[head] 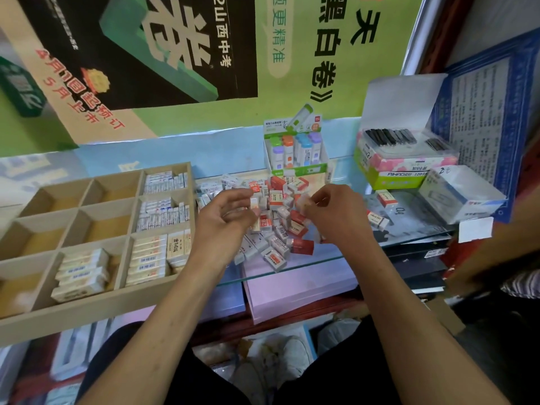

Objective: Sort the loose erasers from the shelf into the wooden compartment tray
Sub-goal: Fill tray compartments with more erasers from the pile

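Above the front edge of the glass shelf, a few cream erasers are held in the curled left hand, apparently gathered by kind. The right hand pinches something small; what it is cannot be told. Beneath both lies the loose eraser pile. The wooden tray sits at the shelf's left end, partly filled.

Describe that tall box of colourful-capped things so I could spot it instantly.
Find the glass shelf with the eraser pile. The display box stands behind the pile, against the wall. Unlike the flat cartons beside it, it stands upright, green-trimmed, holding sticks capped purple, orange and blue.
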The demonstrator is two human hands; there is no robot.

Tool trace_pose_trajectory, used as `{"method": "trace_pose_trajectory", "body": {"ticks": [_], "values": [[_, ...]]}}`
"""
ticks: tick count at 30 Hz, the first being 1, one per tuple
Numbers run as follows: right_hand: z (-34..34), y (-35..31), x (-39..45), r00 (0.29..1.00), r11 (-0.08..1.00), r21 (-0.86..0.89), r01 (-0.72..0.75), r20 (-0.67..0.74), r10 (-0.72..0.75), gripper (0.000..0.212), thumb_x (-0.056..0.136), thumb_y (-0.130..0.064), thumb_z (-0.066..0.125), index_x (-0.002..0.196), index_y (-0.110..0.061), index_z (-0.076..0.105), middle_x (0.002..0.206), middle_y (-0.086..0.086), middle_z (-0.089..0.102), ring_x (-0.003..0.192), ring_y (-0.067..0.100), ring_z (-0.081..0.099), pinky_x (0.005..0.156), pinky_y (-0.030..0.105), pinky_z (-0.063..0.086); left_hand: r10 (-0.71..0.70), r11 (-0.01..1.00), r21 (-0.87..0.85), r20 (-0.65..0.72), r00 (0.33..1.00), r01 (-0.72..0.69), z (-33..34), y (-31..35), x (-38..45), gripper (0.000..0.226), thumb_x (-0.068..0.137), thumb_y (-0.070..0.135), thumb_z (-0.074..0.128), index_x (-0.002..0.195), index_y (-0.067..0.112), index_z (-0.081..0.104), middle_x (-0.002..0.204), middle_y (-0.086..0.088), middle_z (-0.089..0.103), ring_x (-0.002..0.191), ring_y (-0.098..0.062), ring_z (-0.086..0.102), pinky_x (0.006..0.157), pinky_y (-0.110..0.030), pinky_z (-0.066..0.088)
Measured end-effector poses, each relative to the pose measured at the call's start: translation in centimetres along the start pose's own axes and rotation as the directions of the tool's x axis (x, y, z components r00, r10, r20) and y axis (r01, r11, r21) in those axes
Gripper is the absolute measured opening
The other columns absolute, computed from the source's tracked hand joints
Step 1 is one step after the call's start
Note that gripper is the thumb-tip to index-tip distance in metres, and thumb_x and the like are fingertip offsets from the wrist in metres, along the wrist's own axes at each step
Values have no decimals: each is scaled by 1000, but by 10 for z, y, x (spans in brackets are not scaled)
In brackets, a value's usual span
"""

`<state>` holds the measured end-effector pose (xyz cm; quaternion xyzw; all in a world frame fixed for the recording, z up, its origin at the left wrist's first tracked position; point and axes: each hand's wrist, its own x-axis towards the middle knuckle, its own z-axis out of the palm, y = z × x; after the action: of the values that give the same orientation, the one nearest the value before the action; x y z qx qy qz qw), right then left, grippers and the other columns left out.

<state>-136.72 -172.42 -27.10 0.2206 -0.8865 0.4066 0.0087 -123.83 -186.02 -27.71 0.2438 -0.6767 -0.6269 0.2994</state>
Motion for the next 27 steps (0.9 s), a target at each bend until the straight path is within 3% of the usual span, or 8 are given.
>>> {"method": "trace_pose_trajectory", "body": {"ticks": [3, 5, 7, 11, 15, 21, 24, 27], "values": [[-16, -3, -5, 999, 969, 246, 27, -48, -15, 10, 82, -28, 73, 81, -20, 67, 75, -8, 68, 69, 7, 65, 60, 18, 49, -16, 996, -89, 23, 1000, 18, -1, 2, -2, 33, 81, 2, 72, 106, 24, 69, 102, 7, 71, 96, -6, 67, 72, -20, 54], [-21, -10, -13, 997, 893, 449, -13, 75, -23, 10, 79, -19, 76, 83, -15, 68, 74, -1, 72, 67, 11, 68, 61, 20, 53, 40, 993, -111, 59, 997, -33, -2, 7, -5, 36, 79, 0, 74, 105, 23, 68, 99, 9, 72, 92, -6, 68, 71, -19, 54], [-18, -17, -21, 975, 844, 533, -68, 216, -58, 17, 78, -11, 77, 92, -12, 66, 75, 5, 73, 69, 19, 71, 67, 29, 58, 156, 987, -37, 82, 984, -154, -1, 11, -8, 38, 75, 0, 77, 102, 25, 68, 100, 7, 72, 90, -9, 68, 75, -22, 54], [-10, -29, -29, 944, 792, 604, -89, 305, -126, 27, 81, -1, 71, 103, -13, 61, 74, 9, 73, 70, 23, 72, 66, 30, 56, 308, 938, 138, 90, 947, -318, -2, 9, -15, 43, 71, 6, 83, 98, 34, 66, 98, 12, 70, 95, -13, 65, 82, -31, 55], [-9, -37, -32, 908, 737, 643, -207, 408, -101, 11, 87, -8, 67, 96, -9, 61, 79, 10, 74, 75, 26, 73, 72, 36, 59, 406, 873, 265, 72, 911, -410, -12, 5, -21, 41, 73, 4, 82, 98, 31, 65, 98, 17, 69, 94, -4, 65, 83, -24, 54], [2, -53, -40, 882, 813, 573, -107, 432, -189, 26, 76, -10, 80, 95, -5, 63, 79, 8, 75, 73, 21, 72, 70, 34, 60, 462, 807, 377, 79, 884, -455, -40, 0, -36, 40, 75, 16, 82, 105, 36, 64, 102, 16, 70, 95, -3, 66, 81, -29, 56], [14, -63, -47, 877, 815, 578, -43, 412, -246, 24, 76, -7, 78, 95, -2, 64, 82, 11, 75, 78, 27, 72, 76, 41, 60, 413, 856, 325, 38, 910, -402, -56, -2, -47, 28, 78, 23, 75, 102, 35, 65, 101, 13, 70, 90, -11, 68, 76, -30, 55], [23, -77, -56, 846, 787, 616, -10, 425, -322, 21, 77, -6, 78, 94, -6, 66, 83, 6, 75, 79, 21, 73, 74, 33, 60, 316, 942, 129, -24, 948, -311, -73, 1, -57, 28, 83, 3, 72, 100, 24, 65, 94, 13, 73, 86, -6, 68, 73, -19, 52]]}}
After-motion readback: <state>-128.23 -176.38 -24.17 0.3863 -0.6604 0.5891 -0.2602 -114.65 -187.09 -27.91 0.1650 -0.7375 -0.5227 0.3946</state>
